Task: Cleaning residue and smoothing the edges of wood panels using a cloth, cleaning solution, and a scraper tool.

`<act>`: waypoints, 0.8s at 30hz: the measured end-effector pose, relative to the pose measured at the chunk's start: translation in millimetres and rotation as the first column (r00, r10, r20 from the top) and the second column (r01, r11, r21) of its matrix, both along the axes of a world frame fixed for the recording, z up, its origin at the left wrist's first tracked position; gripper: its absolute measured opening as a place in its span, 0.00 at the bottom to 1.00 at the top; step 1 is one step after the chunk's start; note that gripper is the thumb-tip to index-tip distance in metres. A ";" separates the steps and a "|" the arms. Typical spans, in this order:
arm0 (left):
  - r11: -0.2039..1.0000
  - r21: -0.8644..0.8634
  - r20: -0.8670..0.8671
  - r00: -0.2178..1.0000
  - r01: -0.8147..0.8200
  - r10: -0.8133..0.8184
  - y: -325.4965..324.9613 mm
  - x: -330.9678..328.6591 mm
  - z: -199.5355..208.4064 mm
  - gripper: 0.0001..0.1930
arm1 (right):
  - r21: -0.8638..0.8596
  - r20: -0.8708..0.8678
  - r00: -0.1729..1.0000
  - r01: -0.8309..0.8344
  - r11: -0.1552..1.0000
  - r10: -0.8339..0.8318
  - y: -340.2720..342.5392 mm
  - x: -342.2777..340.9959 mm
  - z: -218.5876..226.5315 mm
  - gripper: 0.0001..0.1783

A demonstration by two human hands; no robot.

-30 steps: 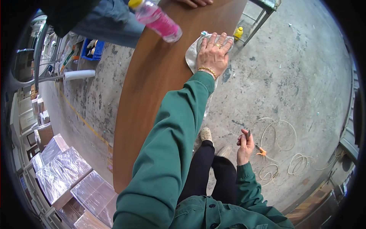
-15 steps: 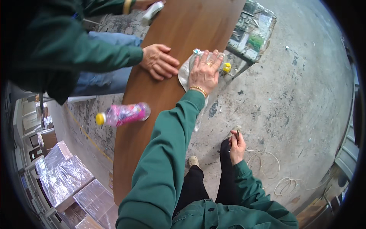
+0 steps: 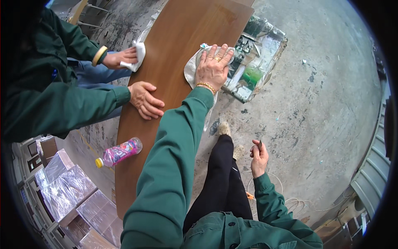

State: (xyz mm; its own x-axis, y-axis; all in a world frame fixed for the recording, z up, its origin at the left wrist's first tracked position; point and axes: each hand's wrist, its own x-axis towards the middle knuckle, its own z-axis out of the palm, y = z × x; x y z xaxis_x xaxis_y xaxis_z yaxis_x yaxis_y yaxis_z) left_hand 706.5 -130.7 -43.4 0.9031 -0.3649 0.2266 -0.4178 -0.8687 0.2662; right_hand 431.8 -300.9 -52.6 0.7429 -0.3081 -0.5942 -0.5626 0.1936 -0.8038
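My left hand (image 3: 211,68) lies flat, fingers stretched, on a white cloth (image 3: 190,68). The cloth rests on a long brown wooden board (image 3: 182,37) and hangs over its right edge. Low at the right, my right hand (image 3: 259,159) is closed, pinching a small dark flat piece (image 3: 260,145) between thumb and finger; its exact kind is too small to tell. Across the board, a co-worker's hand (image 3: 146,101) rests on the wood. Their other hand (image 3: 119,59) presses a white cloth (image 3: 138,56) at the board's left edge.
A clear bottle (image 3: 122,152) with a pink label and yellow cap lies at the board's left edge. A paint-stained stand (image 3: 257,58) is beyond the right edge. Plastic-wrapped boxes (image 3: 68,191) are stacked at lower left. A pale hose (image 3: 296,203) lies on the floor.
The view has shifted, and my feet and legs have moved. My left hand still lies on the cloth. The co-worker's cloth-holding hand has come nearer along the board's left edge.
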 end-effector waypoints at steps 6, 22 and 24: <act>1.000 0.009 0.017 1.000 0.008 -0.008 -39.8 71.4 -2.9 0.24 | 0.011 -0.049 0.999 -0.013 1.000 0.013 -14.1 51.0 6.1 0.11; 0.973 -0.223 0.008 0.999 -0.051 0.054 -103.0 191.7 -12.2 0.17 | 0.100 0.143 0.975 0.155 0.983 -0.168 -72.8 269.3 31.0 0.14; 0.903 -0.372 0.070 0.964 -0.214 0.258 -90.8 184.7 -12.8 0.15 | 0.114 0.191 0.970 0.131 0.985 -0.151 -87.2 306.7 27.3 0.12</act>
